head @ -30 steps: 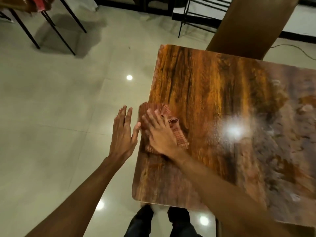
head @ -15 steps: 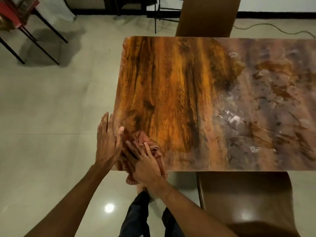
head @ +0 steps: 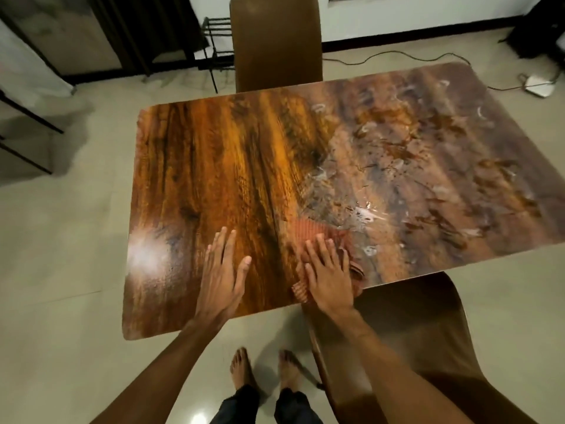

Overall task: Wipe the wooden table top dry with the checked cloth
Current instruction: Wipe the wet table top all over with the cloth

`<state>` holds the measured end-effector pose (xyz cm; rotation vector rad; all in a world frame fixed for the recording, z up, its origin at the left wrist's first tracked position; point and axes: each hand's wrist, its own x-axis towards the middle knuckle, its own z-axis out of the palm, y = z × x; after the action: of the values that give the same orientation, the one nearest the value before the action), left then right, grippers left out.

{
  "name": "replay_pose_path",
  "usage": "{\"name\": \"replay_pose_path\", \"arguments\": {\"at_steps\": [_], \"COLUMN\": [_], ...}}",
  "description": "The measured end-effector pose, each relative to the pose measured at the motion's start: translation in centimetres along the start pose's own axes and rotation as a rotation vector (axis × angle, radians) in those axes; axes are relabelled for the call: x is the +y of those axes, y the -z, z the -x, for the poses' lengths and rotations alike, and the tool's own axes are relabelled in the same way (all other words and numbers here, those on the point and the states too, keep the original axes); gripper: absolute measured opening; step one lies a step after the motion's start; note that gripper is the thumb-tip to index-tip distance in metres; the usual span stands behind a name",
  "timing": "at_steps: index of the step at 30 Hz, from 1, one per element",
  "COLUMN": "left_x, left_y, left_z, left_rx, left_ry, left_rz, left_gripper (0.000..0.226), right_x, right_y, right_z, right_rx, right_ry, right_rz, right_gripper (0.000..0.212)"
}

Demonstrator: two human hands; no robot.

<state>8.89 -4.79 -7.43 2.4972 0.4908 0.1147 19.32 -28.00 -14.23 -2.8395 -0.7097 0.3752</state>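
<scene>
A: Grip status?
B: Right hand (head: pixel 328 278) lies flat, fingers spread, palm down on the cloth (head: pixel 312 237). It presses rather than clenches; no fingers curl round the fabric.
A: Left?
B: Left hand (head: pixel 221 275) is open and flat, holding nothing, palm on the bare table (head: pixel 214 166) just left of the cloth. The two hands are apart.
A: Where's the cloth exactly?
B: Near edge of the table, about mid-length, bunched under the right hand. Checked red fabric shows beyond the fingertips and at the heel of the palm; its lower end reaches the table edge.
A: Surface state?
B: Left half reads clean, warm orange grain, with a lamp glare near the left corner. Right half is dull, with smears and wet streaks (head: pixel 367 214). The cloth sits right at the boundary between the two.
A: Any containers?
B: None visible on the table.
A: Surroundings?
B: Near chair (head: pixel 428 332) is tucked under the edge by the right forearm. Far chair (head: pixel 275 41) is at the opposite side. The person's bare feet (head: pixel 241 368) are on the tile floor (head: pixel 61 270). A cable (head: pixel 382 55) runs along the floor beyond the table.
</scene>
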Motion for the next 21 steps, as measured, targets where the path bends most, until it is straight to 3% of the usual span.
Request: {"name": "replay_pose_path", "arguments": {"at_steps": [2,7,9,12,13,18,21], "left_x": [0.9,2.6,3.0,3.1,3.1,3.0,1.9], "left_y": [-0.4,-1.1,-1.2,-1.6,-1.8,-2.8,-3.3], "left_z": [-0.7,-3.4,-4.8,-6.9,-7.9,-12.3,-15.4], "left_rx": [-0.007,-0.031,-0.045,-0.052,-0.056,-0.080,-0.078], "left_ry": [-0.027,-0.065,-0.064,-0.072,-0.075,-0.130,-0.130], "left_rz": [-0.007,-0.077,-0.054,-0.029,-0.017,-0.016,0.034], "left_gripper": [0.065,0.065,0.067,0.071,0.072,0.068,0.071], "right_x": [0.3,-3.7,-0.7,2.6,2.0,-3.1,1.1], "right_y": [0.5,-0.7,0.4,2.0,2.3,0.5,2.0], "right_z": [-0.7,-2.0,-4.0,-6.3,-7.0,-9.5,-13.3], "right_rx": [0.017,-0.090,-0.058,0.011,0.015,-0.074,-0.037], "right_ry": [-0.103,0.369,0.259,-0.069,-0.085,0.375,0.163], "right_rz": [-0.015,-0.031,-0.021,-0.016,-0.018,-0.023,-0.004], "right_gripper": [0.061,0.059,0.059,0.061,0.063,0.059,0.060]}}
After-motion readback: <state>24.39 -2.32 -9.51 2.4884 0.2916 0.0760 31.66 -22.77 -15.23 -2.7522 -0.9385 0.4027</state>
